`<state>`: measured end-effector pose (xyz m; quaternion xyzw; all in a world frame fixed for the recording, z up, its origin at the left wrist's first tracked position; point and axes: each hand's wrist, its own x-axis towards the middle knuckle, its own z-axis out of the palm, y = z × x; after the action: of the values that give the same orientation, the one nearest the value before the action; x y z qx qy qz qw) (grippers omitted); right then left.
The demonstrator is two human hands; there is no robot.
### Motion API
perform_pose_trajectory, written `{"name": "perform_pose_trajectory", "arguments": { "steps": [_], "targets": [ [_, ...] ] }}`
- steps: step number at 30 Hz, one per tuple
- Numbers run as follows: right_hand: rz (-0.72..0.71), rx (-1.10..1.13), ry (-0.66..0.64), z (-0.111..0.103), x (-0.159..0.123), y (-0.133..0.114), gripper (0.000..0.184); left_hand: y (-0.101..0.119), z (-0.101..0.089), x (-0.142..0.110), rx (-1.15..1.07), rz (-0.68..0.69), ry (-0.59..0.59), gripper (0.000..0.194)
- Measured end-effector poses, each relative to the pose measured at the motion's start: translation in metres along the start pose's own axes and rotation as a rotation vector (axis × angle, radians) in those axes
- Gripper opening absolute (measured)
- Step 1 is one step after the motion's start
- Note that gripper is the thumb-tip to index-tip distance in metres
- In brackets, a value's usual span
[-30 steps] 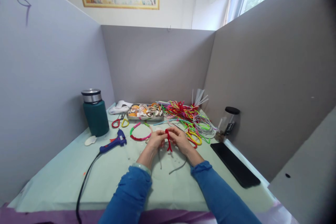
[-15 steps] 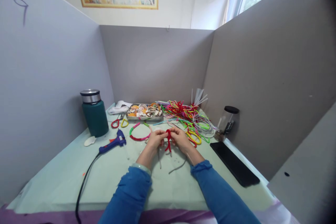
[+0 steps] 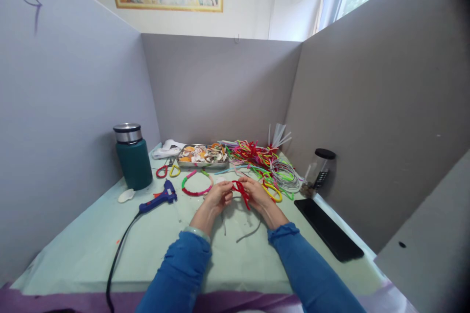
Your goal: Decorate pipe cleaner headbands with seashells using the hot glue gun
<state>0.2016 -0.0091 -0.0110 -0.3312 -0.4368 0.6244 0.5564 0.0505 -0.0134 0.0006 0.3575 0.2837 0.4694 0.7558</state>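
The red pipe cleaner (image 3: 244, 196), which hung nearly straight down half a second ago, now slants toward five o'clock, its looped top pinched between the left hand (image 3: 219, 194) and right hand (image 3: 255, 194). Around them lie a multicoloured ring (image 3: 191, 192) and blue glue gun (image 3: 160, 199) at nine, a tray (image 3: 209, 166) at eleven, a pipe-cleaner pile (image 3: 253, 154) at one, and yellow-handled scissors (image 3: 280, 196), partly covered, at three. Grey partitions (image 3: 220, 88) enclose the pale green tabletop (image 3: 84, 254).
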Motion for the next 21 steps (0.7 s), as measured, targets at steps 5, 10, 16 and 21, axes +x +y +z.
{"name": "perform_pose_trajectory", "arguments": {
  "steps": [5, 10, 16, 21],
  "targets": [
    [0.031, 0.003, -0.087, 0.0035, -0.0047, -0.0058, 0.025, 0.0033, -0.0016, -0.0016, -0.112, -0.012, -0.052, 0.015],
    [0.028, -0.014, -0.092, 0.0036, -0.007, -0.0085, 0.026, 0.0062, -0.0001, -0.0034, -0.175, -0.081, -0.052, 0.013],
    [0.023, -0.085, -0.106, 0.0044, -0.0074, -0.0044, 0.035, 0.0045, 0.0012, -0.0012, -0.149, 0.064, 0.115, 0.018],
    [-0.053, -0.203, -0.077, 0.0048, -0.0061, -0.0007, 0.028, 0.0045, -0.0012, -0.0004, -0.18, 0.098, 0.149, 0.017]
  ]
}}
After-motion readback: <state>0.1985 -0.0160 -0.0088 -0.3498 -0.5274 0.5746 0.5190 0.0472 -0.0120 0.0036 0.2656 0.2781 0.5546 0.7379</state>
